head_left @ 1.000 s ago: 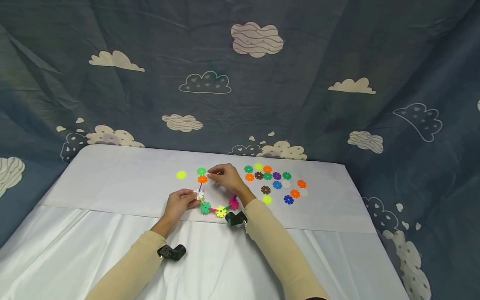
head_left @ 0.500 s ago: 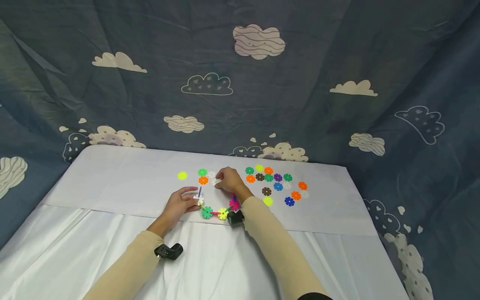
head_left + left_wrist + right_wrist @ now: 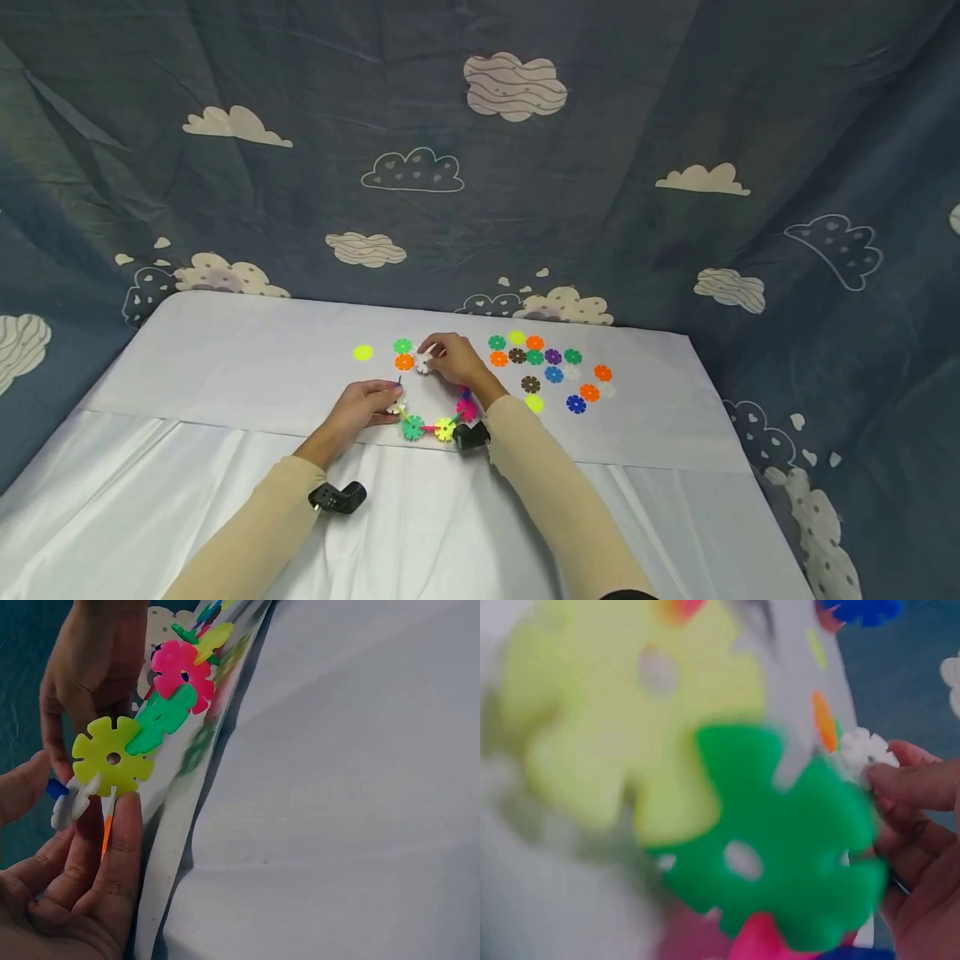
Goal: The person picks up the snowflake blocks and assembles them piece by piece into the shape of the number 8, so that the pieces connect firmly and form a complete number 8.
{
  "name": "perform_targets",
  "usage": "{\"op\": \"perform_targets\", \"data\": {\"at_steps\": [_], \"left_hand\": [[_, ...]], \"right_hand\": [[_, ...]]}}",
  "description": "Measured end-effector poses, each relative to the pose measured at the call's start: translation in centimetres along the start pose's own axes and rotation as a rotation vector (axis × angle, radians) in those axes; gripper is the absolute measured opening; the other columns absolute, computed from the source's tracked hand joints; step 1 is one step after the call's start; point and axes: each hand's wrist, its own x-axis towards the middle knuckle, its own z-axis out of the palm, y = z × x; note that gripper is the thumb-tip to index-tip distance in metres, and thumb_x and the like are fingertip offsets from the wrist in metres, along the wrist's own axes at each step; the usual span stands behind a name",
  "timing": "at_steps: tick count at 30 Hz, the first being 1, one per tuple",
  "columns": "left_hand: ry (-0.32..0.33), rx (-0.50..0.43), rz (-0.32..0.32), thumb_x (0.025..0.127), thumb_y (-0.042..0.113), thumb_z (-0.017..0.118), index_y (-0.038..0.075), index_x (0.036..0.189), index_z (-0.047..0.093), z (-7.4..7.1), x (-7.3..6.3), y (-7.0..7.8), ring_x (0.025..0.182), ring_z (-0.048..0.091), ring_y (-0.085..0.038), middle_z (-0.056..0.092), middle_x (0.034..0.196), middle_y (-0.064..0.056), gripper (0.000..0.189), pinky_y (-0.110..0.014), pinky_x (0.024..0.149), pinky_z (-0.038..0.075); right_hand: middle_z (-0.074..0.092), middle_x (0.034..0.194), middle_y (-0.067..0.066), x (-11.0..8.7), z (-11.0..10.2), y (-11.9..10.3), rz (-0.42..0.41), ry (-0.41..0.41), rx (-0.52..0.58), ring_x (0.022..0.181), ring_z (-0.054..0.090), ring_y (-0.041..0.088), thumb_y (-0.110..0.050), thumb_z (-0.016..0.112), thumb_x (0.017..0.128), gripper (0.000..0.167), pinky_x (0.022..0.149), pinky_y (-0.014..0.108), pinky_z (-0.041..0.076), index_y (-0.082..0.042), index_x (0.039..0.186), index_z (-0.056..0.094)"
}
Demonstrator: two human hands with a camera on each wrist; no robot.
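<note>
In the head view my left hand [image 3: 363, 412] grips one end of a curved chain of flower-shaped interlocking discs, at a white disc [image 3: 396, 407] with a blue disc [image 3: 400, 380] projecting above. The chain runs on through a green disc [image 3: 412, 428] and a yellow disc [image 3: 445, 429] to a pink disc [image 3: 466, 410] beside my right forearm. A loose white disc [image 3: 423, 361] is pinched between the thumb and fingers of my right hand [image 3: 456, 358], just apart from the chain. In the left wrist view the blue tip [image 3: 56, 788] shows by my left thumb.
Loose green [image 3: 402, 345], orange [image 3: 403, 362] and lime yellow [image 3: 363, 352] discs lie left of my right hand. Several more lie to its right, among them a brown disc [image 3: 531, 384] and a dark blue disc [image 3: 576, 404]. A cloud-printed curtain [image 3: 555, 208] hangs behind the white-covered table [image 3: 247, 367].
My right hand drew rightward with the white disc, then came slightly back left. My left fingers have closed in around the chain's end, covering more of its white and blue discs.
</note>
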Motion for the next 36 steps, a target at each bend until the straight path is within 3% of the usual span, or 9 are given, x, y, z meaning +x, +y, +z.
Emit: {"op": "perform_targets", "data": {"at_steps": [5,9,15,22,29,36], "left_hand": [[0.005,-0.041,0.01,0.098,0.014,0.058,-0.012,0.13,0.048,0.0,0.1,-0.2,0.087,0.062,-0.013,0.06,0.112,-0.015,0.043,-0.033,0.082,0.057],[-0.007,-0.081,0.055,0.098,0.013,0.057,-0.015,0.13,0.045,0.1,0.2,-0.3,0.085,0.061,-0.01,0.06,0.109,-0.015,0.044,-0.033,0.083,0.057],[-0.001,-0.12,0.061,0.098,0.011,0.056,-0.016,0.131,0.042,0.2,0.3,-0.5,0.082,0.059,-0.009,0.06,0.102,-0.008,0.045,-0.031,0.08,0.057],[0.013,-0.113,0.058,0.098,0.011,0.055,-0.015,0.133,0.043,0.2,0.3,-0.5,0.083,0.058,-0.008,0.061,0.104,-0.009,0.045,-0.029,0.08,0.057],[0.017,-0.108,0.121,0.099,0.004,0.052,-0.018,0.131,0.043,0.3,0.4,-1.0,0.085,0.06,-0.005,0.062,0.112,-0.02,0.04,-0.029,0.079,0.058],[0.098,-0.076,0.137,0.099,0.003,0.051,-0.019,0.127,0.046,0.8,0.3,-1.4,0.077,0.062,-0.004,0.065,0.11,-0.024,0.036,-0.025,0.073,0.058]], "right_hand": [[0.063,0.087,0.009,-0.6,0.2,-1.0,-0.01,0.005,0.326,0.071,0.064,0.016,0.001,0.068,0.087,0.021,0.067,0.026,0.057,-0.001,0.107,0.067],[0.063,0.083,0.01,-1.1,0.3,-2.1,-0.002,0.015,0.477,0.067,0.064,0.015,0.003,0.068,0.086,0.019,0.067,0.027,0.058,0.005,0.105,0.066],[0.062,0.078,0.005,-1.1,1.4,-2.2,0.015,0.005,0.56,0.064,0.062,0.014,0.004,0.066,0.087,0.019,0.067,0.031,0.058,0.006,0.106,0.067],[0.064,0.08,0.005,-1.2,1.9,-2.1,0.029,0.011,0.623,0.063,0.061,0.013,0.004,0.064,0.088,0.019,0.067,0.029,0.058,0.007,0.107,0.066],[0.067,0.086,0.012,-1.4,1.9,-2.2,-0.012,-0.023,0.575,0.068,0.062,0.018,0.005,0.063,0.089,0.018,0.069,0.029,0.058,0.008,0.106,0.068],[0.067,0.086,0.014,-1.6,1.9,-2.5,-0.032,-0.041,0.55,0.069,0.062,0.018,0.009,0.062,0.088,0.017,0.068,0.029,0.057,0.011,0.104,0.067]]}}
